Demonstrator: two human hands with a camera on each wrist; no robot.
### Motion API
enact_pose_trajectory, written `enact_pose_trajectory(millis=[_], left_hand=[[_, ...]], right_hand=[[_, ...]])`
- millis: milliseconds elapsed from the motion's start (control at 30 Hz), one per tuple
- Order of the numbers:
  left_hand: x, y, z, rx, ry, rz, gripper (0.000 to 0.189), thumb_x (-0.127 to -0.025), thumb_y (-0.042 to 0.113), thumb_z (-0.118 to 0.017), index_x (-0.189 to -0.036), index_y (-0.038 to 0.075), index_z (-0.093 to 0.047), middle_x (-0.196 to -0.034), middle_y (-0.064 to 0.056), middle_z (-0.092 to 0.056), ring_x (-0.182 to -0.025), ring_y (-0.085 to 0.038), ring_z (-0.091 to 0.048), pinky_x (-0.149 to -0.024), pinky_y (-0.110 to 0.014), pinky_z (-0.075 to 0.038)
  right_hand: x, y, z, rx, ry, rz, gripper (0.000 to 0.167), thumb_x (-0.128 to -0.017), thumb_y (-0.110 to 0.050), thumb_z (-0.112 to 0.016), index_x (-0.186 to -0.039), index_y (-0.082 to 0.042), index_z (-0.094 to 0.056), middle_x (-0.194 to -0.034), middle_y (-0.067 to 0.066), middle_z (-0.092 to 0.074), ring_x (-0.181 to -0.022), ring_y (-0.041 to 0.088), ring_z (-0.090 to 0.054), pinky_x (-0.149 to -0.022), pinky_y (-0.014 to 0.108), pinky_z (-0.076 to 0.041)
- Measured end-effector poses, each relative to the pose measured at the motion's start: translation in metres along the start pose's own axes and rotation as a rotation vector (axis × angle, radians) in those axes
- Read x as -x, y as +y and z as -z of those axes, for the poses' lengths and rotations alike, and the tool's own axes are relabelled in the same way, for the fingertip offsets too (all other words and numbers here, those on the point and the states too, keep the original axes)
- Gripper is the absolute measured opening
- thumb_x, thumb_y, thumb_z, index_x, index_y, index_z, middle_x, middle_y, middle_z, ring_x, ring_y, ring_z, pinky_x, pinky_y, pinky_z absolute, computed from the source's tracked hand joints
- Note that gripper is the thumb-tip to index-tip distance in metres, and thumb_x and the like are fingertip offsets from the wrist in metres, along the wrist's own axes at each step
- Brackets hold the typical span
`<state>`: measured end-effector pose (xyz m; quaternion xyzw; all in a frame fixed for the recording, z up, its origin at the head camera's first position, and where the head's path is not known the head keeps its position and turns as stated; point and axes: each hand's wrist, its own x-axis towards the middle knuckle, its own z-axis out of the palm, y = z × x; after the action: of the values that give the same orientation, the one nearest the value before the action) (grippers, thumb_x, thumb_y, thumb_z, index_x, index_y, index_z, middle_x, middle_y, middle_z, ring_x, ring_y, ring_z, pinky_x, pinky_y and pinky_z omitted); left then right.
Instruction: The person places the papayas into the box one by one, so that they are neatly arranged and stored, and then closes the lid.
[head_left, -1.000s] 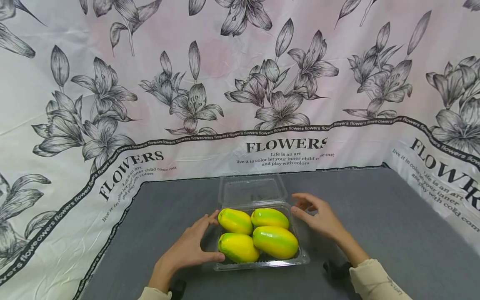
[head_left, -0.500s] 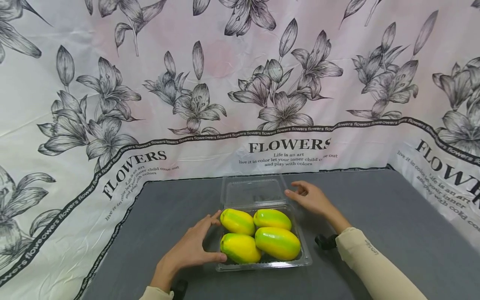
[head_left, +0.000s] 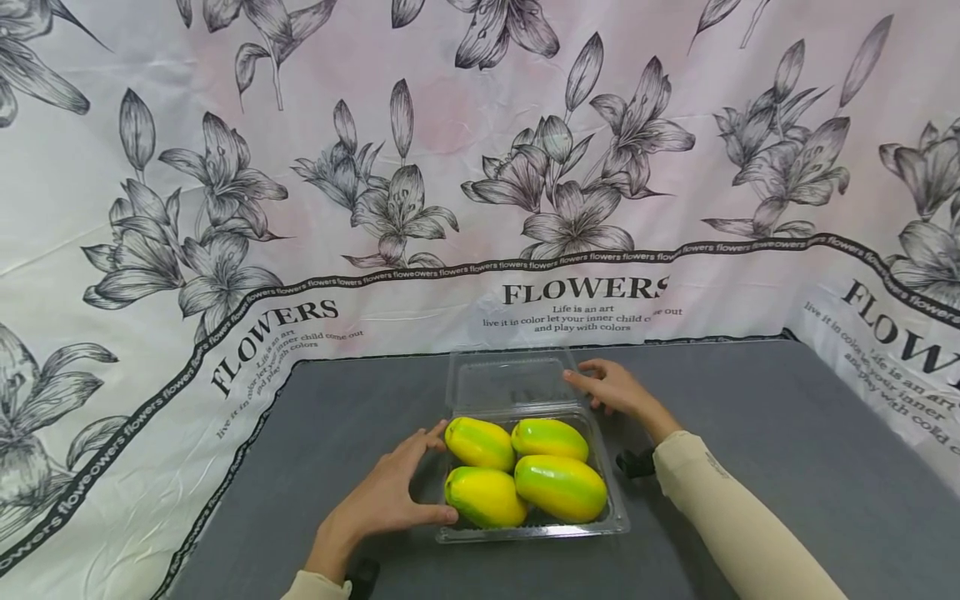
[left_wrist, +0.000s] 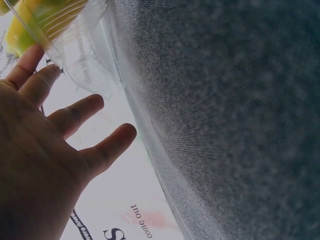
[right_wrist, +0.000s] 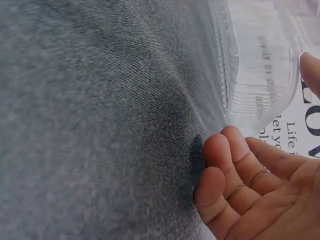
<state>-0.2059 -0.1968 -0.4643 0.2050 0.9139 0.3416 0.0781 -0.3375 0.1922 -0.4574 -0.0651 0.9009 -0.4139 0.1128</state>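
Note:
Several yellow-green mangoes [head_left: 561, 488] lie in a clear plastic clamshell box [head_left: 534, 533], whose hinged lid [head_left: 510, 383] is folded back behind them. My left hand [head_left: 386, 492] is at the box's left side, fingers spread, with thumb and index fingertip at its edge. In the left wrist view, the fingers [left_wrist: 112, 147] extend below the box's clear wall [left_wrist: 90, 55]. By the right edge of the lid is my right hand [head_left: 618, 392], its fingers loosely bent. The right wrist view has the thumb [right_wrist: 311, 75] near the lid [right_wrist: 260, 65], apart from the bent fingers; contact is unclear.
Box and hands are on a grey cloth-covered table [head_left: 360, 400]. A white curtain [head_left: 420, 325] printed with flowers and lettering encloses its back and sides. A dark strap-like device [head_left: 636, 463] is at the right wrist.
My right hand has moved away from the box's right side, back and left to the lid's edge. My left hand keeps its place at the box. The view has shifted slightly.

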Motion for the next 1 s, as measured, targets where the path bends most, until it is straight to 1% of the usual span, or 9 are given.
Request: enact_pose_trajectory(millis=[233, 367, 533, 600, 767, 867, 1000], left_hand=[[0.001, 0.001, 0.001, 0.0, 0.005, -0.006, 0.082, -0.073, 0.066, -0.082, -0.138, 0.03, -0.048, -0.168, 0.021, -0.019, -0.158, -0.037, -0.018, -0.115, -0.08, -0.017], [0.001, 0.002, 0.001, 0.002, 0.004, -0.006, 0.082, -0.072, 0.066, -0.082, -0.138, 0.03, -0.048, -0.168, 0.022, -0.019, -0.158, -0.036, -0.018, -0.115, -0.08, -0.015], [0.002, 0.003, 0.0, 0.001, 0.002, -0.005, 0.081, -0.073, 0.066, -0.082, -0.137, 0.031, -0.048, -0.169, 0.02, -0.019, -0.158, -0.036, -0.018, -0.115, -0.08, -0.015], [0.002, 0.003, 0.001, 0.002, 0.003, -0.006, 0.081, -0.073, 0.065, -0.083, -0.137, 0.031, -0.048, -0.169, 0.02, -0.019, -0.158, -0.036, -0.017, -0.115, -0.08, -0.015], [0.002, 0.003, 0.0, 0.0, 0.009, -0.012, 0.08, -0.072, 0.066, -0.082, -0.136, 0.031, -0.049, -0.17, 0.016, -0.02, -0.158, -0.038, -0.017, -0.115, -0.08, -0.016], [0.001, 0.003, 0.0, -0.009, 0.018, -0.012, 0.079, -0.072, 0.068, -0.082, -0.135, 0.033, -0.05, -0.17, 0.015, -0.022, -0.158, -0.038, -0.018, -0.115, -0.08, -0.017], [0.0, 0.003, -0.001, -0.016, 0.027, -0.006, 0.078, -0.071, 0.069, -0.082, -0.133, 0.036, -0.049, -0.17, 0.014, -0.023, -0.157, -0.037, -0.02, -0.115, -0.079, -0.018]], right_hand=[[-0.009, 0.001, 0.0, -0.053, -0.024, -0.034, 0.087, -0.096, -0.064, -0.057, -0.153, -0.001, -0.039, -0.106, 0.012, -0.067, -0.073, 0.017, -0.06, -0.062, 0.032, -0.053], [-0.011, 0.003, -0.001, -0.088, -0.028, -0.028, 0.085, -0.096, -0.063, -0.058, -0.152, -0.002, -0.04, -0.098, 0.009, -0.064, -0.073, 0.018, -0.059, -0.064, 0.032, -0.053], [-0.013, 0.002, -0.002, -0.121, -0.024, 0.001, 0.083, -0.096, -0.059, -0.061, -0.152, -0.001, -0.04, -0.103, 0.012, -0.064, -0.073, 0.018, -0.06, -0.066, 0.032, -0.055], [-0.012, 0.002, -0.001, -0.131, -0.018, 0.012, 0.081, -0.097, -0.057, -0.062, -0.153, -0.002, -0.041, -0.101, 0.014, -0.064, -0.073, 0.018, -0.061, -0.067, 0.032, -0.055], [-0.008, -0.002, 0.003, -0.16, -0.008, 0.059, 0.078, -0.097, -0.051, -0.065, -0.154, -0.004, -0.04, -0.094, 0.013, -0.061, -0.073, 0.02, -0.06, -0.069, 0.034, -0.055], [-0.004, -0.007, 0.006, -0.182, 0.003, 0.088, 0.078, -0.096, -0.048, -0.067, -0.155, -0.005, -0.039, -0.098, 0.013, -0.061, -0.076, 0.021, -0.06, -0.07, 0.035, -0.055], [0.002, -0.015, 0.01, -0.226, 0.016, 0.132, 0.078, -0.096, -0.041, -0.07, -0.155, -0.003, -0.037, -0.107, 0.019, -0.064, -0.08, 0.022, -0.061, -0.071, 0.035, -0.057]])
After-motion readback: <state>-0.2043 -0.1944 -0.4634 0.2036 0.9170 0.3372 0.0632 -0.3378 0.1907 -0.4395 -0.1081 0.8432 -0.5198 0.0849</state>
